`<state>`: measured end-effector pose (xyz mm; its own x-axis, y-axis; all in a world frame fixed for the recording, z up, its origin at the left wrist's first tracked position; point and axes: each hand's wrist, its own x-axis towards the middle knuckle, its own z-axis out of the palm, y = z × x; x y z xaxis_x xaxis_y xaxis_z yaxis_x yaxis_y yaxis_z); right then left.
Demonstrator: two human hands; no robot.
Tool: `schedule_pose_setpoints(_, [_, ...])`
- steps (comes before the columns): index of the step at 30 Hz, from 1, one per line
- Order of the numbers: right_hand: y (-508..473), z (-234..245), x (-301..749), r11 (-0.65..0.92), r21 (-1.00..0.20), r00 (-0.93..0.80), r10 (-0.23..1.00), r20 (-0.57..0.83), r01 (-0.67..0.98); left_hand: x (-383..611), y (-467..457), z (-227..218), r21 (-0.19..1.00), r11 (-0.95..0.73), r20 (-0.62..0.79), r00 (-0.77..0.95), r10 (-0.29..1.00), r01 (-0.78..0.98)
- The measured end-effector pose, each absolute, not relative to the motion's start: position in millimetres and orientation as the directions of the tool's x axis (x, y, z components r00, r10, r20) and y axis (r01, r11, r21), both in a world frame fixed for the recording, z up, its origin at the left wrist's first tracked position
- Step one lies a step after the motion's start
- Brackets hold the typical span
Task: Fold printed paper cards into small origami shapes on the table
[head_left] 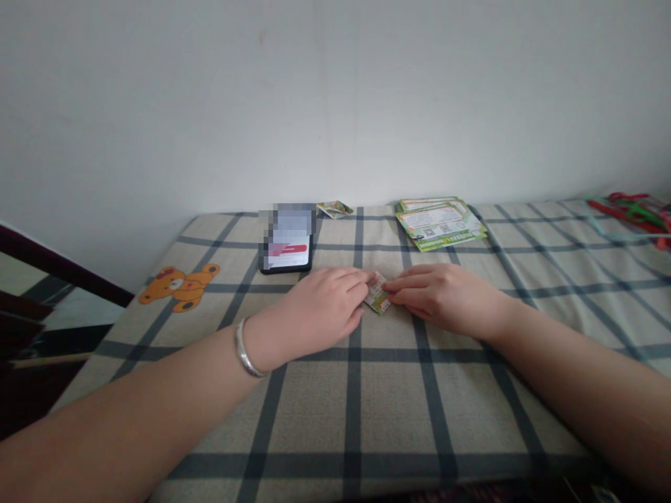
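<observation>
A small folded piece of printed paper [378, 294], green and white with reddish print, lies on the checked cloth between my hands. My left hand [330, 304], with a silver bangle at its wrist, has its fingers closed on the paper's left edge. From the other side, my right hand [445, 293] presses its bunched fingertips onto the right edge. Both hands rest low on the cloth, and their fingers partly cover the paper.
A phone [287, 241] with a blurred screen stands behind my left hand. Near the wall are a folded printed paper piece [335, 209] and a stack of green-and-white leaflets [443, 225]. Colourful items [632, 216] lie far right. A bear picture [181, 286] shows at left on the checked tablecloth [314, 419].
</observation>
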<state>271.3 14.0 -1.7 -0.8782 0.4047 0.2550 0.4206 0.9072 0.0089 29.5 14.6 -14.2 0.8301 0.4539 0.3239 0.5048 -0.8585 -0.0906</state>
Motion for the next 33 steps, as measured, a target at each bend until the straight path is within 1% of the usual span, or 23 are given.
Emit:
schedule_pose_setpoints(3, [12.7, -2.8, 272.4, 0.893, 0.128, -0.890, 0.400, 0.218, 0.432, 30.3, 15.2, -15.6, -0.072, -0.857, 0.319, 0.826, 0.465, 0.510])
schedule_pose_setpoints(5, [12.5, -2.6, 273.4, 0.871, 0.188, -0.884, 0.412, 0.221, 0.453, 30.5, 15.5, -16.1, -0.071, -0.857, 0.313, 0.827, 0.467, 0.511])
schedule_pose_setpoints(7, [13.1, -1.8, 274.2, 0.853, 0.226, -0.878, 0.427, 0.218, 0.470, 30.8, 15.3, -16.4, -0.071, -0.852, 0.303, 0.825, 0.476, 0.518])
schedule_pose_setpoints(9, [14.3, -1.1, 274.6, 0.840, 0.239, -0.871, 0.444, 0.213, 0.487, 31.3, 14.5, -16.9, -0.070, -0.846, 0.294, 0.821, 0.489, 0.529])
schedule_pose_setpoints(15, [16.1, -2.4, 272.7, 0.822, 0.206, -0.844, 0.489, 0.221, 0.531, 32.0, 13.1, -17.9, -0.046, -0.823, 0.283, 0.797, 0.533, 0.566])
schedule_pose_setpoints(18, [15.2, -3.6, 271.0, 0.804, 0.201, -0.823, 0.511, 0.247, 0.559, 32.7, 13.8, -18.9, -0.054, -0.820, 0.267, 0.799, 0.539, 0.570])
schedule_pose_setpoints(21, [14.6, -4.2, 270.1, 0.829, 0.194, -0.844, 0.478, 0.245, 0.525, 33.5, 13.6, -19.5, -0.064, -0.818, 0.245, 0.804, 0.542, 0.572])
schedule_pose_setpoints(25, [14.7, -3.6, 270.9, 0.861, 0.146, -0.863, 0.447, 0.237, 0.486, 29.8, 13.9, -17.3, -0.076, -0.817, 0.167, 0.815, 0.554, 0.571])
schedule_pose_setpoints(29, [13.9, -1.9, 271.5, 0.830, 0.110, -0.824, 0.509, 0.250, 0.546, 22.9, 16.4, -13.6, -0.089, -0.840, 0.045, 0.845, 0.533, 0.535])
schedule_pose_setpoints(31, [13.3, -1.0, 271.3, 0.806, 0.101, -0.800, 0.547, 0.248, 0.583, 21.7, 15.9, -12.0, -0.097, -0.841, 0.024, 0.846, 0.533, 0.533])
schedule_pose_setpoints(33, [13.2, -0.4, 271.3, 0.797, 0.096, -0.789, 0.560, 0.251, 0.596, 21.8, 13.7, -10.2, -0.111, -0.834, 0.033, 0.841, 0.540, 0.540])
